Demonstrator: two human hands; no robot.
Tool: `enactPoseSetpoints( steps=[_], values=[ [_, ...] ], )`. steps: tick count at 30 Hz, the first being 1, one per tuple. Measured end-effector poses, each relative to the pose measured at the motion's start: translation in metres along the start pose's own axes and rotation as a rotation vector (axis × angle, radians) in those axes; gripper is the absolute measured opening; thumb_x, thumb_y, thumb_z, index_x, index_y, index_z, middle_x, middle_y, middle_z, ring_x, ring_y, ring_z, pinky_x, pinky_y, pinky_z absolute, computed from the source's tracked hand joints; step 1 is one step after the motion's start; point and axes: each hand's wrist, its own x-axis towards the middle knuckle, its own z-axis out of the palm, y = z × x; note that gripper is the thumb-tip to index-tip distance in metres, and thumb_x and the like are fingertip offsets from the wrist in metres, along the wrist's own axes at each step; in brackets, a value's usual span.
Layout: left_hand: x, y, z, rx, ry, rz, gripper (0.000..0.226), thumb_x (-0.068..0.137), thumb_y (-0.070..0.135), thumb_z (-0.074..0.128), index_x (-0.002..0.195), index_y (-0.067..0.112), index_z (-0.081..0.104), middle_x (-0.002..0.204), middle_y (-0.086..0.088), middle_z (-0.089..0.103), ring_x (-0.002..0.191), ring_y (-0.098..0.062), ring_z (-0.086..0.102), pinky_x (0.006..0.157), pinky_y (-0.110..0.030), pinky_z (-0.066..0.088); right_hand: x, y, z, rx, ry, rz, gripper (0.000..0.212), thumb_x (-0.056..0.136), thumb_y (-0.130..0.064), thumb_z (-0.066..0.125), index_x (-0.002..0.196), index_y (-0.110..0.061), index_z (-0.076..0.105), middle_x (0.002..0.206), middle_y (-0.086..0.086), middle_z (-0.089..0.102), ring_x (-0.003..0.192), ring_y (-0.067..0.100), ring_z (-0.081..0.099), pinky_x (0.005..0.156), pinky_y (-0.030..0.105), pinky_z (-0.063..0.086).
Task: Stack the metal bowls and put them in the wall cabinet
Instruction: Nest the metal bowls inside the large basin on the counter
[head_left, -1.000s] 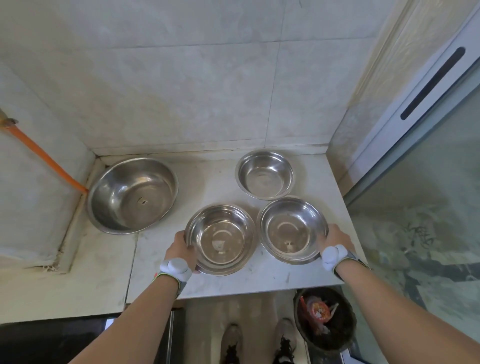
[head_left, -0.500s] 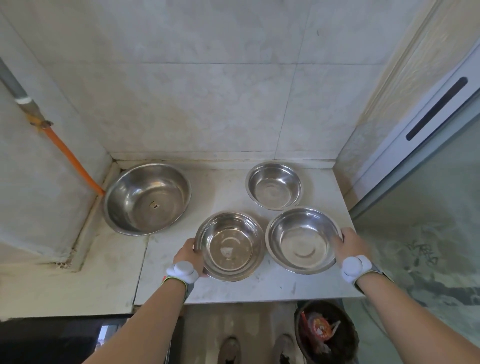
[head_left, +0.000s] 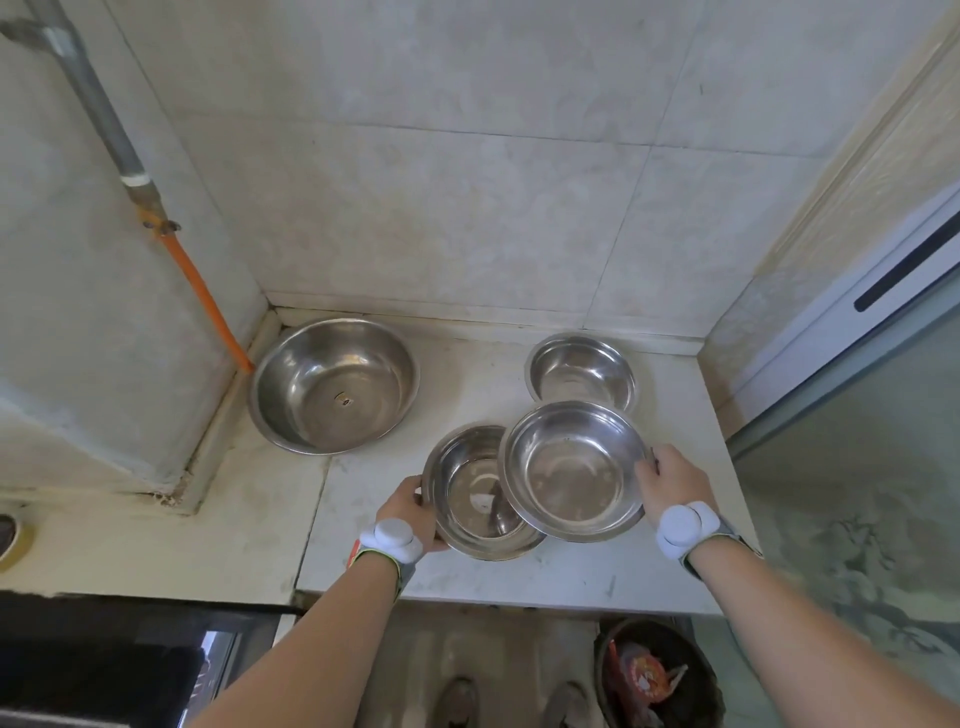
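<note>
- Fingers (head_left: 655, 464) of the right hand (head_left: 675, 486) curl over the right rim of the lifted bowl (head_left: 574, 470), closed on it; thumb side is hidden behind the rim, so how deep the hold goes cannot be told.
- Lifted bowl sits tilted, its left edge overlapping the right part of the front bowl (head_left: 470, 493). Judged: it is being carried across to nest inside, hence the one-sided rim hold and the slant.
- Left hand (head_left: 413, 512) closed on the left rim of the front bowl, which rests on the table (head_left: 571, 577). Judged: it steadies that bowl as the receiver so it does not skate on the smooth top.
- Small bowl (head_left: 582, 371) stands at the back, just behind the lifted one; its near rim is covered by it. Whether the two touch cannot be told.
- Large bowl (head_left: 335, 384) sits apart in the left corner, beside the orange pipe (head_left: 205, 299); a small dark mark at its centre is too small to identify.
- White wrist bands (head_left: 685, 525) hide both wrists.
- Wall cabinet: not in view, so its height and door state are unknown.
- Bin (head_left: 657, 675) below the table edge holds wrappers; shoes are cut off by the frame.
- Stacking not yet done; no bowl is nested so far.
</note>
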Motion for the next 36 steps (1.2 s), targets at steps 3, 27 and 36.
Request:
enactPoseSetpoints(
  steps=[3, 27, 36],
  values=[
    [0.004, -0.002, 0.000, -0.157, 0.015, -0.054, 0.035, 0.100, 0.006, 0.058, 0.134, 0.010, 0.051, 0.118, -0.020, 0.064, 0.092, -0.044, 0.067, 0.087, -0.060, 0.062, -0.002, -0.010, 0.014, -0.019, -0.031, -0.030, 0.034, 0.097, -0.021, 0.049, 0.069, -0.014, 0.032, 0.061, 0.004, 0.041, 0.054, 0.022, 0.033, 0.052, 0.032, 0.028],
    [0.019, -0.018, -0.006, -0.401, -0.054, -0.127, 0.041, 0.094, -0.010, 0.045, 0.114, 0.021, 0.063, 0.075, -0.010, 0.081, 0.075, -0.044, 0.079, 0.063, -0.043, 0.065, -0.013, -0.031, 0.080, -0.052, -0.223, -0.089, 0.035, 0.101, -0.024, 0.047, 0.069, -0.021, 0.034, 0.064, 0.004, 0.050, 0.063, 0.028, 0.043, 0.058, 0.034, 0.035],
    [0.015, -0.013, -0.004, -0.461, -0.019, -0.150, 0.019, 0.097, 0.013, 0.064, 0.114, 0.016, 0.071, 0.070, -0.010, 0.077, 0.078, -0.047, 0.079, 0.062, -0.042, 0.066, -0.008, -0.028, 0.086, -0.088, -0.238, -0.076, 0.039, 0.101, -0.031, 0.046, 0.065, -0.022, 0.035, 0.058, 0.001, 0.047, 0.059, 0.024, 0.043, 0.058, 0.032, 0.038]
  ],
)
